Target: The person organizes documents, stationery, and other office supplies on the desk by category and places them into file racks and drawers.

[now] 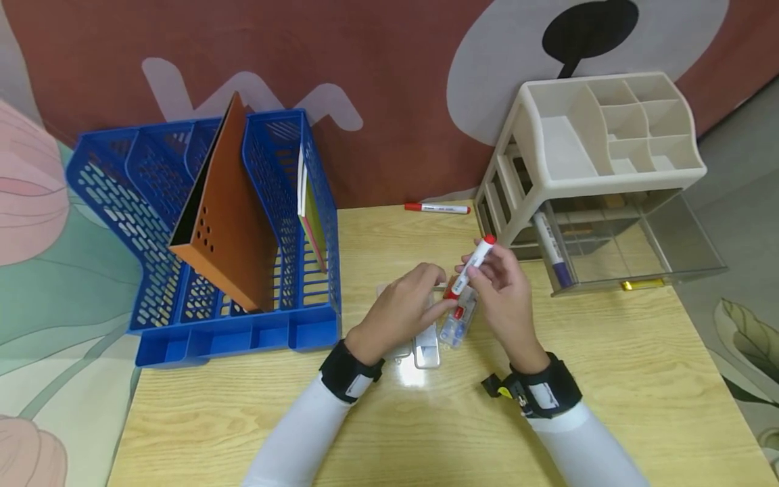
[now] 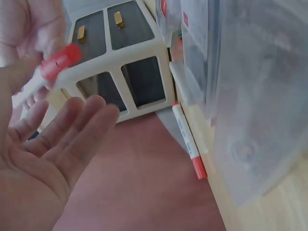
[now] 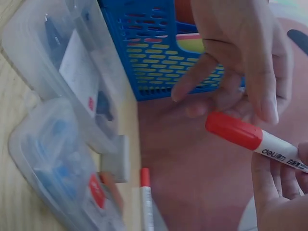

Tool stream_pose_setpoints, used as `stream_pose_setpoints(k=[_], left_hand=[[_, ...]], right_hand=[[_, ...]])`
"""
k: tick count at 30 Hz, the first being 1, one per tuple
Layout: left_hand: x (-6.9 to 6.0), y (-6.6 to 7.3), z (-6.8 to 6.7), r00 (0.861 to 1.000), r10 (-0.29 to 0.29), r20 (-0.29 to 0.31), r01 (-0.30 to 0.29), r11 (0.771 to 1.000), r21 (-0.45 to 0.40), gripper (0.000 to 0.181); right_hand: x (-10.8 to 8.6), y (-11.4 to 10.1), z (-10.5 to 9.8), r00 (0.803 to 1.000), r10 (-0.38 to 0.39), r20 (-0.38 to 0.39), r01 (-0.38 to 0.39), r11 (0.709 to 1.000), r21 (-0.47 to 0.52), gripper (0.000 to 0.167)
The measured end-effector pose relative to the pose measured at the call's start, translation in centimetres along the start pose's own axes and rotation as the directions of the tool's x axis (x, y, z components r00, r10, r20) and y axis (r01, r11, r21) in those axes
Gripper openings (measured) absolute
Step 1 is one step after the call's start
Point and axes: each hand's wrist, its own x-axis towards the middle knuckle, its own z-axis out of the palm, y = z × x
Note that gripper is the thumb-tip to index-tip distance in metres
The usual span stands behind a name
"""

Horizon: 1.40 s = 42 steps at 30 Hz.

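Note:
A white marker with a red cap (image 1: 473, 268) is pinched in the right hand (image 1: 508, 304), above small clear boxes (image 1: 458, 326) on the table. In the right wrist view, the right hand (image 3: 279, 192) grips the marker's white barrel, and its red cap (image 3: 233, 131) points toward the left hand (image 3: 240, 53). The left hand (image 1: 402, 308) is beside the capped end, fingers loosely bent. The left wrist view shows the left hand (image 2: 43, 163) with fingers extended and parted near the red cap (image 2: 61, 61); whether its thumb touches the marker is unclear.
Another red-capped marker (image 1: 437, 208) lies near the wall. A blue file rack (image 1: 237, 331) with an orange folder (image 1: 234, 230) stands left. To the right is a white drawer organizer (image 1: 621, 179), its clear drawer (image 1: 688, 270) pulled out; a purple-ended marker (image 1: 552, 250) leans at its left side.

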Motion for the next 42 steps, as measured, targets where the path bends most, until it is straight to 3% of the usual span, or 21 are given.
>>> stream_pose_setpoints(k=[6, 9, 15, 20, 24, 27, 30, 32, 33, 34, 37, 39, 40, 42], left_hand=[[-1.0, -0.5, -0.8, 0.998, -0.051, 0.034, 0.049, 0.997, 0.067, 0.041], [-1.6, -0.8, -1.2, 0.993, -0.09, 0.075, 0.083, 0.992, 0.098, 0.044], [-3.1, -1.3, -1.3, 0.988, -0.11, 0.108, 0.091, 0.981, 0.171, 0.045], [-4.1, -1.5, -1.1, 0.986, -0.106, 0.132, 0.077, 0.975, 0.21, 0.05], [-4.7, -1.6, -1.2, 0.985, -0.119, 0.122, 0.089, 0.968, 0.233, 0.05], [-5.1, -1.8, -1.4, 0.987, -0.123, 0.106, 0.094, 0.965, 0.243, 0.047], [-5.5, -1.9, -1.8, 0.987, -0.126, 0.1, 0.098, 0.963, 0.25, 0.045], [-5.8, -2.1, -2.1, 0.985, -0.134, 0.105, 0.103, 0.961, 0.257, 0.045], [-6.0, -2.2, -2.2, 0.984, -0.139, 0.11, 0.106, 0.959, 0.262, 0.046], [-6.1, -2.3, -2.4, 0.983, -0.143, 0.111, 0.11, 0.958, 0.265, 0.047], [-6.4, -2.6, -2.7, 0.982, -0.145, 0.123, 0.107, 0.956, 0.273, 0.05], [-6.6, -2.8, -2.9, 0.98, -0.144, 0.136, 0.1, 0.953, 0.286, 0.053], [-6.7, -2.9, -2.9, 0.98, -0.143, 0.142, 0.096, 0.951, 0.295, 0.054], [-6.8, -3.0, -3.1, 0.977, -0.144, 0.157, 0.088, 0.944, 0.319, 0.056]], right_hand=[[-0.9, -2.8, -0.3, 0.988, -0.153, -0.037, 0.157, 0.977, 0.143, 0.044], [-1.2, -4.7, -0.7, 0.97, -0.229, -0.08, 0.242, 0.939, 0.243, 0.045], [-1.0, -8.1, -2.0, 0.931, -0.331, -0.152, 0.363, 0.819, 0.444, 0.044], [-0.6, -10.4, -3.6, 0.921, -0.334, -0.203, 0.39, 0.793, 0.468, 0.042], [-0.1, -12.1, -5.2, 0.909, -0.314, -0.276, 0.408, 0.808, 0.425, 0.041], [0.7, -13.1, -6.7, 0.901, -0.326, -0.286, 0.412, 0.848, 0.333, 0.043], [1.7, -13.8, -8.9, 0.907, -0.352, -0.232, 0.376, 0.924, 0.069, 0.047], [2.3, -13.9, -10.3, 0.916, -0.359, -0.181, 0.333, 0.929, -0.16, 0.048], [2.6, -14.0, -10.9, 0.92, -0.36, -0.157, 0.31, 0.91, -0.274, 0.047], [2.9, -14.1, -11.5, 0.927, -0.354, -0.126, 0.28, 0.874, -0.398, 0.046], [3.5, -14.2, -12.7, 0.947, -0.316, -0.056, 0.207, 0.735, -0.646, 0.048], [3.6, -14.4, -13.3, 0.966, -0.258, -0.007, 0.163, 0.628, -0.761, 0.051], [3.7, -14.4, -13.6, 0.971, -0.237, 0.03, 0.163, 0.567, -0.808, 0.052], [4.2, -14.4, -14.1, 0.975, -0.198, 0.104, 0.188, 0.473, -0.861, 0.052]])
